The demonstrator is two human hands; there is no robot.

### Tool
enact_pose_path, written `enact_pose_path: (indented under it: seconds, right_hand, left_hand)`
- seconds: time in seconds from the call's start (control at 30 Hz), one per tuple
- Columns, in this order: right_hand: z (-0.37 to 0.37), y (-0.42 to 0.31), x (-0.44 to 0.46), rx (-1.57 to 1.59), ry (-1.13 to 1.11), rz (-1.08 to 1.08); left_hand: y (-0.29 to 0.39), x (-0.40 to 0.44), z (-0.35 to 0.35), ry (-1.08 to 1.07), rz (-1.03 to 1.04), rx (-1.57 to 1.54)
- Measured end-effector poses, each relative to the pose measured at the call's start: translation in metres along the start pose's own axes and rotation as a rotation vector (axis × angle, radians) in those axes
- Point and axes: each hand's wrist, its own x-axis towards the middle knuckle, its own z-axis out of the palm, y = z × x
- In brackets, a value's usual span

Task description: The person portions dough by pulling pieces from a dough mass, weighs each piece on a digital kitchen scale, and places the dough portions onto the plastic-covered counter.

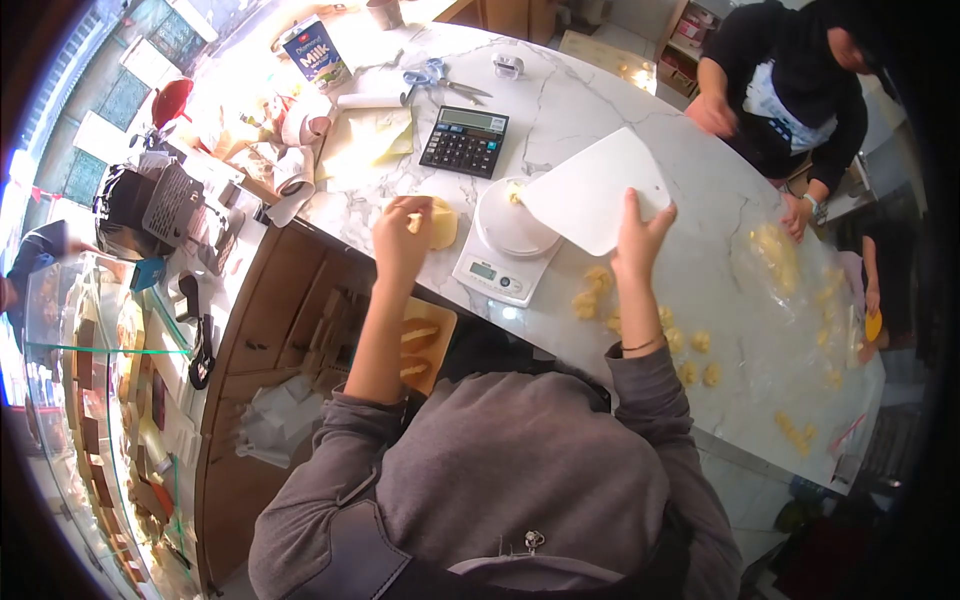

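Observation:
My right hand (642, 238) grips a white plastic dough scraper (598, 188), a flat sheet with a small hole near one corner. Its far left corner reaches over the round plate of a white kitchen scale (497, 285). A small bit of yellow dough (515, 192) shows at that corner. Left of the scale, my left hand (400, 235) has its fingers curled round a small piece of dough (414, 223). Beside those fingers a larger yellow lump of dough (443, 226) lies on the marble table. Several dough pieces (590, 295) lie right of the scale.
A calculator (464, 141), blue-handled scissors (440, 78) and a milk carton (316, 55) are on the marble table (560, 95). Across it stands a person in dark clothes (790, 90), near plastic-covered dough (775, 258). A glass display case (100, 400) is at left.

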Motion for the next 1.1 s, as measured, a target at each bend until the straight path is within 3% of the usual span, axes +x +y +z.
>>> enact_pose_path:
  seconds: [0.07,0.2,0.23,0.33,0.53,0.73,1.1]
  right_hand:
    - [-0.015,-0.029,-0.006,0.142,-0.037,0.061]
    - [-0.044,-0.059,-0.009,0.233,-0.026,0.015]
    - [-0.049,-0.067,-0.01,0.248,-0.026,0.005]
    - [-0.067,-0.085,-0.012,0.278,0.009,0.002]
    - [-0.092,-0.111,-0.019,0.284,0.018,-0.071]
    - [-0.104,-0.12,-0.02,0.291,0.069,-0.029]
    - [-0.187,-0.121,-0.019,0.366,0.116,0.062]
  left_hand:
    - [-0.024,0.0,-0.008,0.071,0.12,0.186]
    - [-0.06,-0.007,0.002,-0.095,0.098,0.441]
    - [-0.053,-0.008,-0.001,-0.173,0.092,0.515]
    - [-0.041,-0.016,-0.002,-0.104,0.161,0.601]
    - [-0.033,-0.019,0.001,0.063,0.143,0.324]
    - [-0.037,-0.017,-0.001,-0.045,0.117,0.296]
    - [-0.024,-0.015,-0.002,0.022,0.185,0.281]
